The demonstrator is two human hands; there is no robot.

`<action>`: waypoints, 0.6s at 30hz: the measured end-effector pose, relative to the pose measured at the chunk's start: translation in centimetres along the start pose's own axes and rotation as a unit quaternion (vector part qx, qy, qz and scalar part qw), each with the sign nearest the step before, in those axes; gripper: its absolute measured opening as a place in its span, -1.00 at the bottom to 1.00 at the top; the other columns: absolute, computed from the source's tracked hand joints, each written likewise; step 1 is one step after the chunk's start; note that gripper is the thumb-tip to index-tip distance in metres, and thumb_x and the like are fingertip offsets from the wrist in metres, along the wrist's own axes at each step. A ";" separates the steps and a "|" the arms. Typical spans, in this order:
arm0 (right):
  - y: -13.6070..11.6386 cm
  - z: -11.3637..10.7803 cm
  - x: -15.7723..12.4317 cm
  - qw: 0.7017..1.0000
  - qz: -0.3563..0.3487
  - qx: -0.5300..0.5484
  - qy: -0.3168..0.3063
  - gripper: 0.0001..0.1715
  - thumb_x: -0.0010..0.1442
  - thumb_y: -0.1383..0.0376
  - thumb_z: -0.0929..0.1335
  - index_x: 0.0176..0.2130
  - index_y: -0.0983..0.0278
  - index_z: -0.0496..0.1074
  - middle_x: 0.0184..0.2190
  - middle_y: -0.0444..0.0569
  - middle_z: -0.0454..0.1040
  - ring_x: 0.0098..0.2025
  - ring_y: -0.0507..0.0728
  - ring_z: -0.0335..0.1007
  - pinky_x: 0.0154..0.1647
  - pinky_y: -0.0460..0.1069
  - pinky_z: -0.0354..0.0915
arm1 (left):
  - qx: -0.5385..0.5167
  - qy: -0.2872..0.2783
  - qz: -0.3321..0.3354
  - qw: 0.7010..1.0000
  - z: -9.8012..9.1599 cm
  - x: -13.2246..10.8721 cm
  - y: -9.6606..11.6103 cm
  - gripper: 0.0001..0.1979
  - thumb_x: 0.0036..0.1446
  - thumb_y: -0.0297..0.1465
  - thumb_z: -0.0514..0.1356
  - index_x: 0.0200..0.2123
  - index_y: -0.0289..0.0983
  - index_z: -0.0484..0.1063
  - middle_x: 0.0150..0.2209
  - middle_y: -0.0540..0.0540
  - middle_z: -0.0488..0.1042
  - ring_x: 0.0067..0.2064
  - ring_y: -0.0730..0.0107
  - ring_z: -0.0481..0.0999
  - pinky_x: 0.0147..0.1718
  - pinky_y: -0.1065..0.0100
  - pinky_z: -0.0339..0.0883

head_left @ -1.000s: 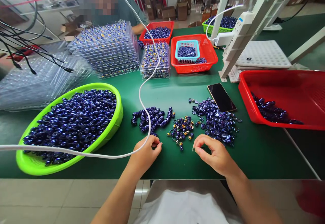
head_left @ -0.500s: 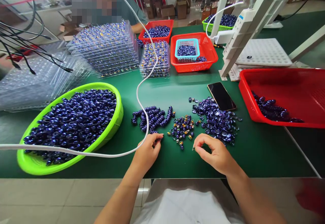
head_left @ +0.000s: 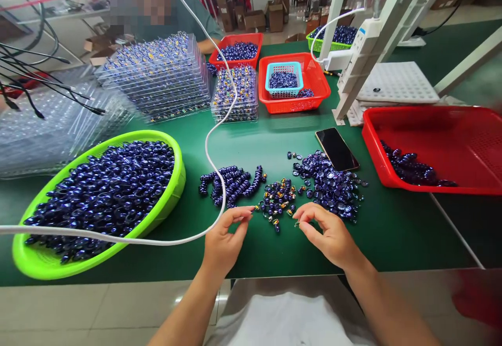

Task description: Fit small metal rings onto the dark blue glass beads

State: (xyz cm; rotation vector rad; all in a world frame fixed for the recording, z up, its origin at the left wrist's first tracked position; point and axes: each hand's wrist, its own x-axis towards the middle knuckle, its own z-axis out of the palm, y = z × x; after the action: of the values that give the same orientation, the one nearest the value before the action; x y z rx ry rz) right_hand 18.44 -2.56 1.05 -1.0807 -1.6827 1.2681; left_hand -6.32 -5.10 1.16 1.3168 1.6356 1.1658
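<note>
My left hand [head_left: 227, 239] is just over the green table, thumb and index fingertip pinched together at the near left edge of a small pile of blue parts with gold-coloured innards [head_left: 279, 198]. What lies in that pinch is too small to make out. Right of the same pile, my right hand [head_left: 331, 235] pinches a tiny shiny piece [head_left: 297, 225] between thumb and index finger. Rows of glossy dark-blue ring-like parts [head_left: 235, 184] lie beyond my left hand. Past my right hand spreads a heap of loose blue caps [head_left: 333, 184].
A green basket [head_left: 178, 179] full of blue parts stands at left, and a white cable [head_left: 212, 158] hangs across the view. A phone [head_left: 337, 149], red basket [head_left: 372, 150], stacked clear trays [head_left: 157, 84] and a metal post [head_left: 368, 58] surround the work area. Opposite sits another person.
The view has shifted slightly. My left index finger is straighter, and its tip is closer to the small pile. My right hand keeps its pinch in nearly the same place.
</note>
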 end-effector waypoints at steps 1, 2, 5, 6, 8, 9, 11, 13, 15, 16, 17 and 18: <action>-0.1 0.1 0.0 1.000 -0.001 0.012 0.010 -0.87 0.28 0.37 0.30 -0.34 0.20 0.36 -0.10 -0.04 0.48 -0.05 0.12 0.42 0.03 0.04 0.29 | -0.052 -0.005 -0.019 0.998 0.5 0.1 0.5 -0.94 0.10 -0.40 0.30 -0.31 -0.23 0.53 -0.18 -0.09 0.64 -0.12 0.29 0.60 -0.08 0.31 0.47; -0.2 0.2 0.0 0.999 -0.003 0.027 0.018 -0.88 0.29 0.36 0.30 -0.33 0.20 0.36 -0.03 -0.02 0.47 0.00 0.13 0.41 0.07 0.06 0.29 | -0.107 -0.017 -0.043 0.993 1.1 0.2 0.9 -0.92 0.07 -0.40 0.33 -0.32 -0.24 0.54 -0.20 -0.09 0.65 -0.14 0.30 0.61 -0.11 0.34 0.48; -0.7 0.8 0.1 0.997 -0.018 0.067 0.024 -0.90 0.30 0.34 0.30 -0.29 0.19 0.37 0.13 -0.01 0.42 0.09 0.15 0.40 0.16 0.11 0.27 | -0.250 -0.070 -0.110 0.959 3.5 0.7 2.2 -0.85 -0.03 -0.42 0.41 -0.33 -0.26 0.58 -0.25 -0.08 0.65 -0.23 0.36 0.61 -0.22 0.42 0.49; -0.9 1.0 0.1 0.997 -0.026 0.073 0.026 -0.90 0.30 0.34 0.30 -0.28 0.18 0.38 0.17 -0.01 0.40 0.11 0.16 0.40 0.18 0.13 0.26 | -0.284 -0.083 -0.121 0.948 4.3 0.9 2.6 -0.84 -0.05 -0.42 0.43 -0.33 -0.26 0.59 -0.27 -0.08 0.65 -0.25 0.38 0.61 -0.23 0.44 0.49; -1.2 1.2 0.1 0.996 -0.041 0.073 0.042 -0.91 0.30 0.34 0.30 -0.28 0.18 0.37 0.20 -0.01 0.38 0.14 0.17 0.38 0.22 0.15 0.24 | -0.330 -0.087 -0.126 0.931 5.9 1.3 3.2 -0.82 -0.07 -0.43 0.44 -0.32 -0.24 0.61 -0.32 -0.05 0.65 -0.27 0.40 0.61 -0.23 0.46 0.49; -1.4 1.3 0.1 0.995 -0.047 0.069 0.055 -0.91 0.31 0.35 0.30 -0.27 0.17 0.37 0.21 -0.01 0.37 0.16 0.17 0.37 0.23 0.16 0.23 | -0.342 -0.084 -0.121 0.928 6.6 1.5 3.5 -0.82 -0.07 -0.44 0.44 -0.32 -0.24 0.62 -0.33 -0.05 0.65 -0.28 0.41 0.61 -0.23 0.46 0.49; -1.6 1.2 -0.1 0.993 -0.060 0.053 0.084 -0.91 0.31 0.36 0.29 -0.26 0.17 0.36 0.22 0.00 0.37 0.19 0.18 0.34 0.24 0.17 0.22 | -0.347 -0.069 -0.093 0.931 7.7 1.8 4.1 -0.84 -0.05 -0.44 0.42 -0.31 -0.22 0.63 -0.33 -0.04 0.65 -0.29 0.42 0.61 -0.23 0.45 0.50; -1.7 1.0 -0.2 0.991 -0.079 0.023 0.103 -0.89 0.30 0.39 0.28 -0.24 0.16 0.34 0.22 0.01 0.37 0.22 0.18 0.31 0.25 0.18 0.21 | -0.336 -0.050 -0.047 0.940 8.5 2.1 4.5 -0.86 -0.04 -0.45 0.41 -0.32 -0.22 0.64 -0.29 -0.06 0.64 -0.24 0.39 0.61 -0.21 0.43 0.52; -1.8 0.7 -0.4 0.987 -0.108 -0.029 0.113 -0.86 0.28 0.42 0.28 -0.24 0.16 0.34 0.22 0.02 0.37 0.22 0.18 0.31 0.24 0.18 0.22 | -0.317 -0.037 -0.001 0.948 9.0 2.2 4.6 -0.87 -0.03 -0.46 0.40 -0.33 -0.22 0.64 -0.22 -0.07 0.63 -0.16 0.33 0.60 -0.18 0.39 0.53; -1.8 0.7 -0.5 0.983 -0.124 -0.059 0.119 -0.85 0.27 0.44 0.29 -0.24 0.17 0.33 0.22 0.03 0.36 0.21 0.19 0.31 0.23 0.18 0.23 | -0.306 -0.036 0.017 0.951 9.2 2.3 4.6 -0.87 -0.01 -0.47 0.39 -0.32 -0.22 0.64 -0.18 -0.09 0.62 -0.11 0.30 0.60 -0.15 0.37 0.54; -1.9 0.6 -0.5 0.978 -0.140 -0.089 0.123 -0.83 0.25 0.46 0.29 -0.23 0.17 0.33 0.22 0.04 0.36 0.21 0.19 0.31 0.22 0.19 0.25 | -0.292 -0.040 0.032 0.955 9.2 2.3 4.5 -0.86 0.01 -0.47 0.37 -0.30 -0.21 0.64 -0.16 -0.10 0.61 -0.08 0.28 0.59 -0.13 0.34 0.54; -1.9 0.6 -0.5 0.973 -0.154 -0.117 0.126 -0.82 0.24 0.47 0.29 -0.23 0.17 0.33 0.22 0.05 0.36 0.21 0.20 0.31 0.21 0.19 0.26 | -0.275 -0.046 0.044 0.959 9.2 2.3 4.4 -0.84 0.03 -0.47 0.36 -0.26 -0.20 0.64 -0.13 -0.11 0.61 -0.06 0.26 0.59 -0.10 0.32 0.53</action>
State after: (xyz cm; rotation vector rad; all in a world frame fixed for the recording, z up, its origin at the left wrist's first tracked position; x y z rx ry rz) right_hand 17.76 -3.50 2.69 -1.0176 -1.7484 0.7187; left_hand 3.13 -0.69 2.30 1.0654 1.0784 1.4555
